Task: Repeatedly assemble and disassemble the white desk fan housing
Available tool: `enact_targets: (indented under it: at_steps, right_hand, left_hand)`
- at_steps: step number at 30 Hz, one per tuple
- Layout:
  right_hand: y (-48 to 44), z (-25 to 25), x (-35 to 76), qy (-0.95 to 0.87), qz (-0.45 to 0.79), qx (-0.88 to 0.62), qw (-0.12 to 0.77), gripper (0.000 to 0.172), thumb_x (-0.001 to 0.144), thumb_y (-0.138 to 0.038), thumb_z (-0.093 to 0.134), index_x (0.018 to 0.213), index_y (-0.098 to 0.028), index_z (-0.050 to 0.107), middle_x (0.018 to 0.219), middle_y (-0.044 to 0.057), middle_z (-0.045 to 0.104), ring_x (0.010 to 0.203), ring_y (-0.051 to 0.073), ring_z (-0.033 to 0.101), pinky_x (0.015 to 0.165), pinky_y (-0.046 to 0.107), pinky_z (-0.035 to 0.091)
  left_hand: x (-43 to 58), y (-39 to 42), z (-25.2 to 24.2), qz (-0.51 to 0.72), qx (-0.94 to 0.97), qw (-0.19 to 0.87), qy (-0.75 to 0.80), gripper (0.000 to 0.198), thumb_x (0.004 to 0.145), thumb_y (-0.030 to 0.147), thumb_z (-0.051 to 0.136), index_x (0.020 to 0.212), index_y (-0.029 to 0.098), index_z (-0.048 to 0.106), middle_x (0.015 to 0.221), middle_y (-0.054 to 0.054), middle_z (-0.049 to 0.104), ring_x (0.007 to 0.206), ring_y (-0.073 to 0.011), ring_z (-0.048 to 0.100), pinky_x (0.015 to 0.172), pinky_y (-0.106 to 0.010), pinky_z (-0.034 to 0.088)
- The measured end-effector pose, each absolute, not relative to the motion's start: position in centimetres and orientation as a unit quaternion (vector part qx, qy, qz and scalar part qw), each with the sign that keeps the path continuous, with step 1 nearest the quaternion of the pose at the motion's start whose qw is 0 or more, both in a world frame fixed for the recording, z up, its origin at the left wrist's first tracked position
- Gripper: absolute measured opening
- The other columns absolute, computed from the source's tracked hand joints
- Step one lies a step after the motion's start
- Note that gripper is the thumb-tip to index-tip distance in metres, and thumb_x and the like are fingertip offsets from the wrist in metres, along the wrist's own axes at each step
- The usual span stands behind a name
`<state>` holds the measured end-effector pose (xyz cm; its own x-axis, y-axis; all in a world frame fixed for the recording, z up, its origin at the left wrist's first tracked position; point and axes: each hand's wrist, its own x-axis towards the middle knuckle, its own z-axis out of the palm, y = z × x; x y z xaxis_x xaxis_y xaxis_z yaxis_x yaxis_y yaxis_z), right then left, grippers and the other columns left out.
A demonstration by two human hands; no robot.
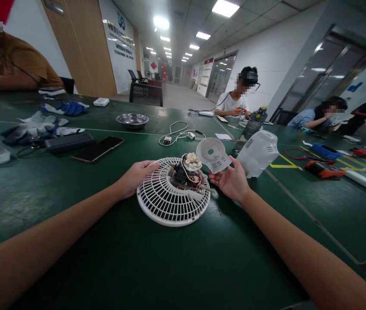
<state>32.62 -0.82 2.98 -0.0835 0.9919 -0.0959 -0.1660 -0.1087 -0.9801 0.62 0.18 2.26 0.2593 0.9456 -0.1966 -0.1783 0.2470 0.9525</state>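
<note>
A round white fan grille (150, 200) lies on the green table in front of me. On top of it sits a dark fan motor (183, 177) with wires and a lump of cream-coloured material (192, 161). My left hand (137, 176) is closed on the grille's left rim, thumb on top. To the right of the motor, my right hand (232, 181) pinches the lower edge of a light grey vented cover (211, 153), which is tilted up above the table. Just beyond that hand stands a white plastic housing (257, 153) with slots.
Behind the grille are a white cable (183, 134) and a metal bowl (132, 120). A phone (98, 149), a dark case (69, 143) and gloves (37, 129) lie left. Rightward are a bottle (250, 128) and an orange meter (324, 169). Several people sit around the table.
</note>
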Motion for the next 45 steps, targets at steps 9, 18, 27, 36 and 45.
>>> enact_targets:
  at_steps: [9, 18, 27, 36, 45]
  right_hand:
    - [-2.9, 3.2, 29.6, -0.576, 0.438, -0.404, 0.559, 0.061, 0.086, -0.061, 0.051, 0.137, -0.029, 0.043, 0.13, 0.011, 0.064, 0.106, 0.031, 0.066, 0.087, 0.05, 0.058]
    - [-4.6, 3.7, 29.0, -0.723, 0.31, -0.401, 0.469, 0.085, 0.077, -0.044, 0.08, 0.147, -0.037, 0.032, 0.119, 0.007, 0.065, 0.112, 0.03, 0.064, 0.102, 0.056, 0.052]
    - [-4.9, 4.3, 29.6, -0.801, 0.23, -0.394, 0.387, 0.088, 0.079, -0.037, 0.079, 0.151, -0.036, 0.029, 0.132, 0.01, 0.06, 0.12, 0.034, 0.06, 0.105, 0.059, 0.05]
    - [-5.3, 4.7, 29.7, -0.847, 0.207, -0.342, 0.351, 0.092, 0.079, -0.043, 0.078, 0.154, -0.04, 0.025, 0.148, 0.008, 0.053, 0.127, 0.037, 0.058, 0.107, 0.063, 0.047]
    - [-5.3, 4.6, 29.4, -0.839, 0.18, -0.365, 0.361, 0.096, 0.078, -0.045, 0.082, 0.158, -0.041, 0.027, 0.158, 0.004, 0.045, 0.138, 0.037, 0.051, 0.114, 0.067, 0.041]
  left_hand:
    - [0.5, 0.6, 1.5, 0.43, 0.459, 0.649, 0.429, 0.02, 0.095, 0.022, 0.065, 0.112, 0.015, 0.071, 0.094, -0.008, 0.076, 0.081, -0.0167, 0.073, 0.076, -0.029, 0.06]
    - [-0.1, 0.4, 1.8, 0.438, 0.568, 0.523, 0.461, 0.049, 0.089, 0.031, 0.071, 0.136, 0.02, 0.062, 0.14, -0.014, 0.063, 0.121, -0.0294, 0.065, 0.102, -0.043, 0.051]
    - [0.3, -1.4, 4.1, 0.376, 0.779, 0.331, 0.377, 0.053, 0.084, 0.036, 0.072, 0.135, 0.026, 0.063, 0.132, -0.009, 0.067, 0.126, -0.0345, 0.056, 0.113, -0.05, 0.035]
    - [0.7, -2.1, 5.2, 0.307, 0.86, 0.246, 0.325, 0.051, 0.075, 0.051, 0.079, 0.114, 0.02, 0.071, 0.11, -0.012, 0.069, 0.104, -0.0332, 0.059, 0.096, -0.047, 0.043]
    - [1.1, -2.4, 5.6, 0.307, 0.837, 0.295, 0.342, 0.046, 0.069, 0.048, 0.084, 0.107, 0.023, 0.076, 0.11, -0.012, 0.069, 0.113, -0.0377, 0.054, 0.105, -0.053, 0.037]
